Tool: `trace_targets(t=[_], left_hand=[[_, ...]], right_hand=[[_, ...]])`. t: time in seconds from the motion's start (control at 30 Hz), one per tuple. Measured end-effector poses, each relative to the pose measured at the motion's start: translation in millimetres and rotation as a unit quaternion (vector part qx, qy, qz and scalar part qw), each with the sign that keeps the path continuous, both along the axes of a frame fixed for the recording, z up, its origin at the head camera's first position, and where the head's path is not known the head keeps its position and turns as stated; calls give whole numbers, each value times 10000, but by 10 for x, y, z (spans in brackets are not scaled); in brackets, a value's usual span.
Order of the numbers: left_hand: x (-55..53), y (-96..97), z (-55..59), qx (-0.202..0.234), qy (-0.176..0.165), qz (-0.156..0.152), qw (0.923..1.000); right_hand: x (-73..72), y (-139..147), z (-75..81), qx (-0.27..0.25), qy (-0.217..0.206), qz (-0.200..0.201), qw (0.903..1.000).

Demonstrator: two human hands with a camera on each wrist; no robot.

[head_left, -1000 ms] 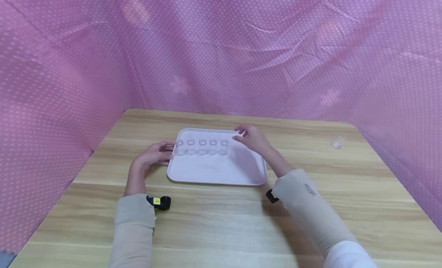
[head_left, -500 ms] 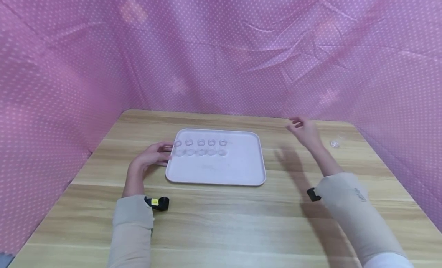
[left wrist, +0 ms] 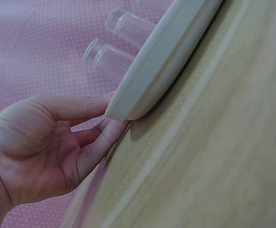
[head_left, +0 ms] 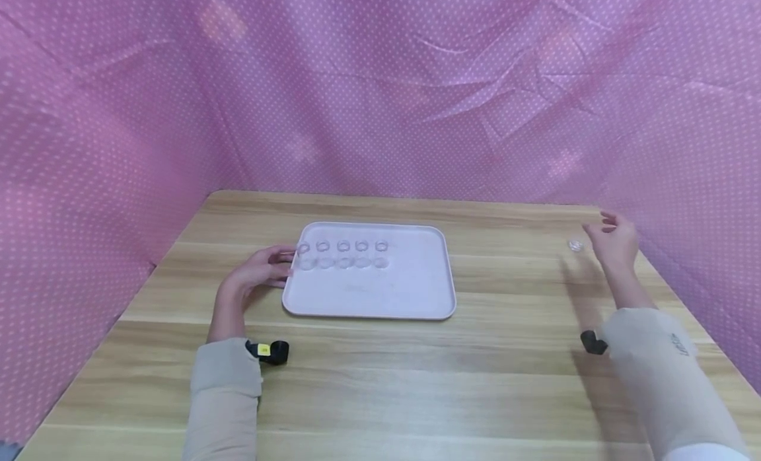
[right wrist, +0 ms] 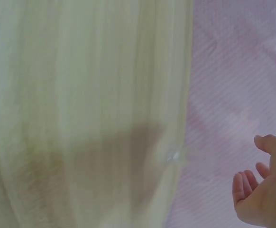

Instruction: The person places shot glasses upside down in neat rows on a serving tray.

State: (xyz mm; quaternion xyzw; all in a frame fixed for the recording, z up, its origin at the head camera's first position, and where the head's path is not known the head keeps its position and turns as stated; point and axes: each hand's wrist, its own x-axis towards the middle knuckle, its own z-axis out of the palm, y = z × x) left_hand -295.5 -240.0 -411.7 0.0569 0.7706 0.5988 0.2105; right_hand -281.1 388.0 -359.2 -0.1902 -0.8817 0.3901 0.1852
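Note:
A white rectangular tray point(head_left: 410, 276) lies on the wooden table. Several small clear glasses point(head_left: 381, 255) stand upright in a row along its left back part; two show clearly beyond the rim in the left wrist view, the nearer glass point(left wrist: 112, 61) tall and straight-sided. My left hand point(head_left: 258, 269) grips the tray's left edge, thumb and fingers at the rim point(left wrist: 128, 97). Over the table's right side, my right hand point(head_left: 616, 246) is raised with nothing in it, fingers loosely bent. Just left of it stands another clear glass point(head_left: 575, 246), blurred in the right wrist view.
The wooden table point(head_left: 416, 382) stretches to both sides of the tray. A pink dotted cloth point(head_left: 380, 98) hangs behind it and at the left and right.
My right hand has moved from the tray's back right corner to the far right, beside the lone glass. My left hand stays at the tray's left edge.

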Motion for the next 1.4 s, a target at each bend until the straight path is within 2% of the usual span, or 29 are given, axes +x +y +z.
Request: trace_targets(t=[0.2,0.33,0.43,0.57,0.83,1.1,1.4], left_hand=[[2,-18,25,52,-2,-8,10000],[-9,-8,20,78,-18,43,10000],[-10,5,11,56,-12,81,10000],[-7,20,1,89,18,50,9999],[11,27,-17,77,-47,106,9999],[5,6,-38,60,-60,108,9999],[5,0,-18,-43,-101,267,9996]], right_hand=[[-1,202,-167,-482,-524,59,9974],[-20,274,-276,-953,-849,124,9917],[-37,295,-362,-1280,-1010,87,9866],[-65,300,-446,-1460,-1090,-18,9833],[-100,278,-496,-1436,-1099,-148,9834],[-96,258,-531,-1729,-1083,-134,9789],[-143,230,-533,-1359,-1160,-73,9839]])
